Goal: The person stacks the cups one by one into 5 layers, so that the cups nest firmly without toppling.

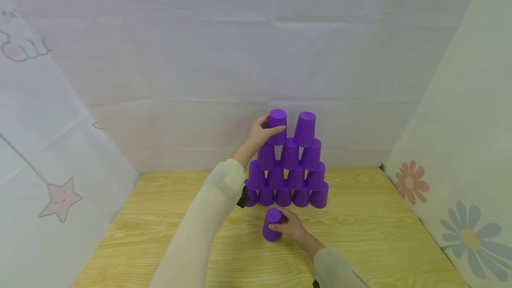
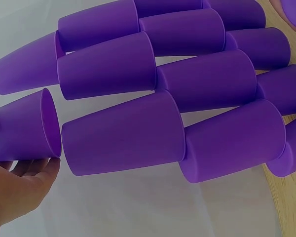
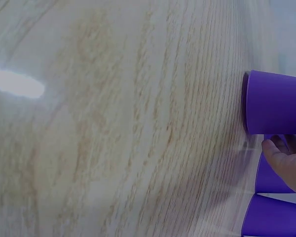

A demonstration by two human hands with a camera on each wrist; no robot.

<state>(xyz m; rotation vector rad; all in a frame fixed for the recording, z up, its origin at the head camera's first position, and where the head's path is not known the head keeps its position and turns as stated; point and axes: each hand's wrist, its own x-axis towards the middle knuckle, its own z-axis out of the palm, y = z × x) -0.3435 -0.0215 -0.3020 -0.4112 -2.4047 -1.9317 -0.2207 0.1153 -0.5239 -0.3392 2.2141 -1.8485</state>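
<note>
Head view: fifteen purple cups, fourteen in the pyramid; left hand curls around its top-left cup, right hand around the lone cup on the tabletop.

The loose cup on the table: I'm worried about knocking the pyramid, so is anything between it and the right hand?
No. The right hand already holds the loose cup, which stands apart in front of the pyramid.
</note>
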